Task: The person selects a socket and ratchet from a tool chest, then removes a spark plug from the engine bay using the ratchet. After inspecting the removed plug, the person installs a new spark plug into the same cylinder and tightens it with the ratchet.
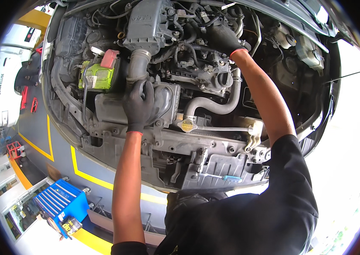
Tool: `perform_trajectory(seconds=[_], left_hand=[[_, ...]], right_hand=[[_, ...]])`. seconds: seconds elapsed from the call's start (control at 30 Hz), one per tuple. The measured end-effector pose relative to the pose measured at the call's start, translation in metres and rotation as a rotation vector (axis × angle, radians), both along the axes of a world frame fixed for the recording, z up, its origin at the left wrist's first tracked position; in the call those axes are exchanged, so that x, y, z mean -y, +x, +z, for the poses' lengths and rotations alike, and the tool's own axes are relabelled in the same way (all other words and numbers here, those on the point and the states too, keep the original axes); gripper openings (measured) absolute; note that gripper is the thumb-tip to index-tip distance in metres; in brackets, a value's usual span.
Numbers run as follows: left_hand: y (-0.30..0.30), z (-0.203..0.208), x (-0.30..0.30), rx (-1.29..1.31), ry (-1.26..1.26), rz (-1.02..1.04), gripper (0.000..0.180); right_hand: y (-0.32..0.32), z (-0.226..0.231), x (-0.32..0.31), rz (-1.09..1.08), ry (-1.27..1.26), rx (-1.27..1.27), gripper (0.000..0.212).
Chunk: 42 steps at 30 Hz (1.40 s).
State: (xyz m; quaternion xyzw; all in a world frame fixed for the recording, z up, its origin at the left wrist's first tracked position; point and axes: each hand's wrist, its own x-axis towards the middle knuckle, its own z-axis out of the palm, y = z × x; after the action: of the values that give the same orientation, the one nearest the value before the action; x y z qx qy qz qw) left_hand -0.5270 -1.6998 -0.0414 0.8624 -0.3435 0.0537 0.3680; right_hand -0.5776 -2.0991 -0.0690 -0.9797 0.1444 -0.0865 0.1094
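My left hand (139, 104), in a black glove with a red cuff, rests at the joint between the ribbed grey intake duct (140, 64) and the dark air cleaner box (114, 109). Its fingers are curled closed; anything inside them is hidden. My right hand (223, 38), gloved the same way, reaches in among hoses and wiring at the back of the engine, and its fingertips are hidden there. Between the hands lies the engine top (201, 76). A large plastic cover (146, 23) with a moulded mark sits behind the duct.
Left of the duct stands a green battery (97, 77) with a red terminal cover (110, 58). A grey radiator hose (214, 106) curves toward the yellow-topped radiator cap (187, 124). At the front edge lies a blue-handled screwdriver (232, 178). A blue tool cabinet (61, 197) stands on the floor.
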Motion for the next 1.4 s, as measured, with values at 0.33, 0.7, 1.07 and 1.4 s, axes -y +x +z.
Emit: perform_trajectory(seconds=[0.33, 0.7, 1.07, 1.4], left_hand=[[0.002, 0.000, 0.002, 0.036, -0.011, -0.019, 0.022], [-0.002, -0.002, 0.000, 0.040, -0.067, -0.028, 0.021], [0.001, -0.001, 0.003, 0.038, -0.058, -0.011, 0.020], [0.003, -0.007, 0.004, 0.121, -0.142, -0.028, 0.020]], right_hand=[[-0.006, 0.026, -0.014, -0.058, -0.082, -0.200, 0.030], [-0.011, 0.024, -0.022, -0.059, -0.010, -0.118, 0.046], [-0.003, 0.015, -0.020, -0.198, 0.027, -0.169, 0.057], [0.006, 0.017, -0.022, -0.250, -0.011, -0.270, 0.050]])
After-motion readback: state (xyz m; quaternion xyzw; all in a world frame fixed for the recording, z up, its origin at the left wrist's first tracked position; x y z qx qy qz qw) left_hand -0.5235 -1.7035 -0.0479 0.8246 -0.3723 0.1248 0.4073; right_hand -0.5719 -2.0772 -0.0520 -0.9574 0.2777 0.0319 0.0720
